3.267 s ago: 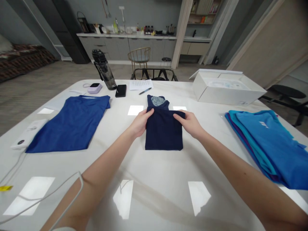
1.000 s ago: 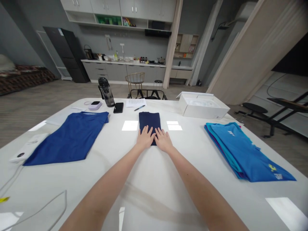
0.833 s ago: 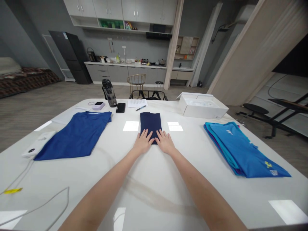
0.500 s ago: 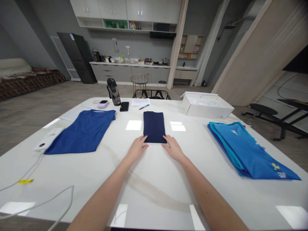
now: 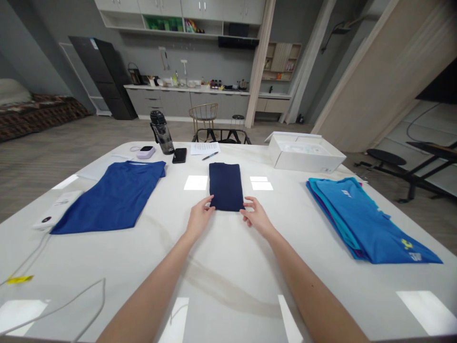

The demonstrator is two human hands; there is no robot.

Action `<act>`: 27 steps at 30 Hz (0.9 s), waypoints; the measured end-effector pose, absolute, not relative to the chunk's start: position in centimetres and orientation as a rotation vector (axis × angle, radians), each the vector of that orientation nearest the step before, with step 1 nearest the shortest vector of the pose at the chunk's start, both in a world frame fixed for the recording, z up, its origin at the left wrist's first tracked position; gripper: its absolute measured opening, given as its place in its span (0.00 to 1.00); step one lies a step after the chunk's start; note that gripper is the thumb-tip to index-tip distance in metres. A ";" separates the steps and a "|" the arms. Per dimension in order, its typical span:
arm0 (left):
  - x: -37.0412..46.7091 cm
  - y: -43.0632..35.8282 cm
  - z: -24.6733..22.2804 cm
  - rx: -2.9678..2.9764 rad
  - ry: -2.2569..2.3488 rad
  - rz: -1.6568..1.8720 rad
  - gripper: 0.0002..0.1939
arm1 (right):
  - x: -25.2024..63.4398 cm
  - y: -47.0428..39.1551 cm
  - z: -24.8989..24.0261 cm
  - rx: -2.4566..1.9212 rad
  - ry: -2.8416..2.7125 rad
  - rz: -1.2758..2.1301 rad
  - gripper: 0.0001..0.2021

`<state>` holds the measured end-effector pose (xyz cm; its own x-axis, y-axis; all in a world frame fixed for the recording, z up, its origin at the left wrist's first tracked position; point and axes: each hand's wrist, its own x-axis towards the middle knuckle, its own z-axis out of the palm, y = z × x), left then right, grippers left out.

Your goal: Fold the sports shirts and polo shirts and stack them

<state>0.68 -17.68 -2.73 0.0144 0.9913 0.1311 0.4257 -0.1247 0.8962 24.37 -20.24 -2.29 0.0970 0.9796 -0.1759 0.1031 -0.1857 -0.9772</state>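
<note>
A dark navy cloth (image 5: 226, 186), folded into a neat rectangle, lies flat in the middle of the white table (image 5: 228, 247). At its near left corner is my left hand (image 5: 200, 215), fingers apart and curved beside the edge. My right hand (image 5: 256, 214) is at the near right corner, thumb and fingers spread, fingertips by the edge. Neither hand is closed round the cloth. On the left lies a blue shirt (image 5: 114, 195), spread out. A stack of blue and teal shirts (image 5: 367, 219) rests on the right.
Towards the back stand a black bottle (image 5: 162, 133) and an open white box (image 5: 305, 155). A phone (image 5: 179, 155), a pen (image 5: 210, 156), a paper sheet (image 5: 203, 148) and a lilac device (image 5: 145, 152) lie there. A white power strip (image 5: 57, 209) and cable are on the left.
My fingers have lifted off the cloth's near corners and curved at its sides. The view has shifted slightly, so the scene sits a little further left and higher.
</note>
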 end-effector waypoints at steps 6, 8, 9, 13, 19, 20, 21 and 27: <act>1.6 -18.1 -2.6 1.352 1.440 1.035 0.26 | 24.3 -20.0 -2.0 -1.526 -1.101 1.210 0.26; 1.7 -18.2 -2.4 1.256 1.481 1.045 0.27 | 24.3 -20.0 -1.9 -1.606 -1.110 1.211 0.21; 1.8 -18.2 -2.3 1.212 1.509 1.041 0.26 | 24.4 -20.1 -1.8 -1.652 -1.128 1.208 0.18; 1.5 -18.4 -1.7 1.167 1.596 0.974 0.19 | 24.3 -20.5 -1.3 -1.791 -1.283 1.133 0.10; 0.9 -18.7 -1.4 1.218 1.665 0.902 0.10 | 24.3 -20.7 -1.3 -1.700 -1.414 1.053 0.09; 0.7 -18.7 -1.5 1.228 1.650 0.904 0.08 | 24.4 -20.7 -1.5 -1.678 -1.392 1.061 0.09; 0.6 -18.7 -1.5 1.237 1.622 0.907 0.08 | 24.4 -20.6 -1.6 -1.655 -1.360 1.075 0.09; -0.3 -18.4 -2.0 1.332 1.467 0.841 0.13 | 24.9 -20.2 -1.9 -1.617 -1.222 1.301 0.19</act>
<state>-0.28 -18.41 -2.04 0.0443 0.9798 -0.1951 0.3270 0.1703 0.9296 24.92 -20.18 -1.85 0.0425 0.9552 -0.2928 0.2327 -0.2945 -0.9269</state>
